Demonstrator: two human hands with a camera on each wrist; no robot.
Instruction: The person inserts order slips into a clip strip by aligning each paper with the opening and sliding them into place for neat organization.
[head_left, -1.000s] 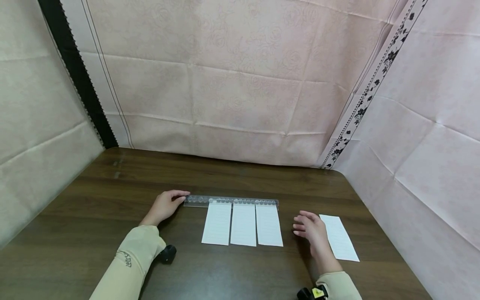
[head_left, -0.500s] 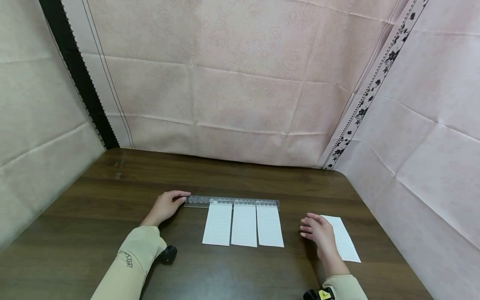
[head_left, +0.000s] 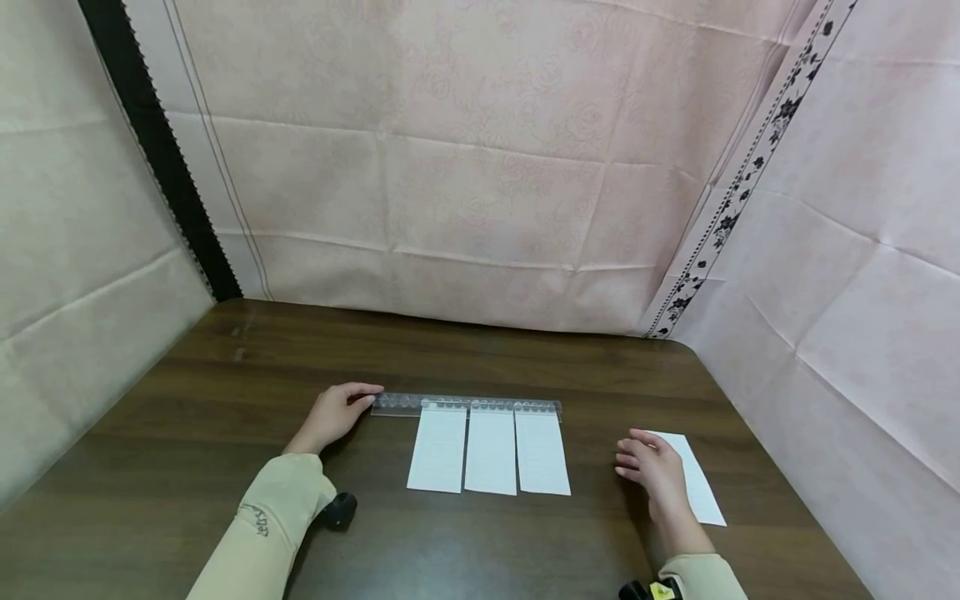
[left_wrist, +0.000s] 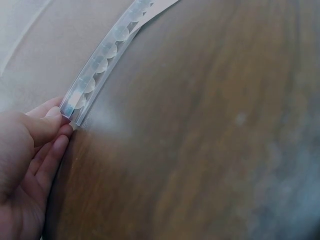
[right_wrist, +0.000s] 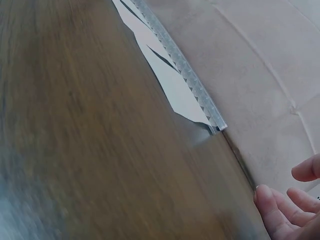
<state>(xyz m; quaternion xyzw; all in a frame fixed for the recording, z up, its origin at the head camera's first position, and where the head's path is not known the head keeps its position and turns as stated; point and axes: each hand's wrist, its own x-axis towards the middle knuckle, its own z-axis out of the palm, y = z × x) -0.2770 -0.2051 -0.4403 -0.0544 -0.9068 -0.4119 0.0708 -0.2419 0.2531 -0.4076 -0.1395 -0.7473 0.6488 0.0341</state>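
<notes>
A clear plastic ticket rail (head_left: 397,404), with a row of translucent discs along it, lies across the table. My left hand (head_left: 337,415) pinches its left end between thumb and fingers; the left wrist view shows the thumb on top of that end (left_wrist: 75,102). Three lined white paper slips (head_left: 437,450) hang toward me from the rail, side by side, their top edges under it. To the right, my right hand (head_left: 656,473) hovers with loosely bent fingers and holds nothing. It partly covers a separate white slip (head_left: 701,482) beside it in the head view.
The brown wood-grain table (head_left: 480,550) is bordered by pale patterned cloth (head_left: 480,192) at the back and both sides. A black device (head_left: 341,511) is at my left wrist, and another with a yellow label (head_left: 662,591) at my right.
My right hand has moved right, away from the rail and toward the separate slip. The left hand keeps its pinch on the rail, which stays in place with its slips.
</notes>
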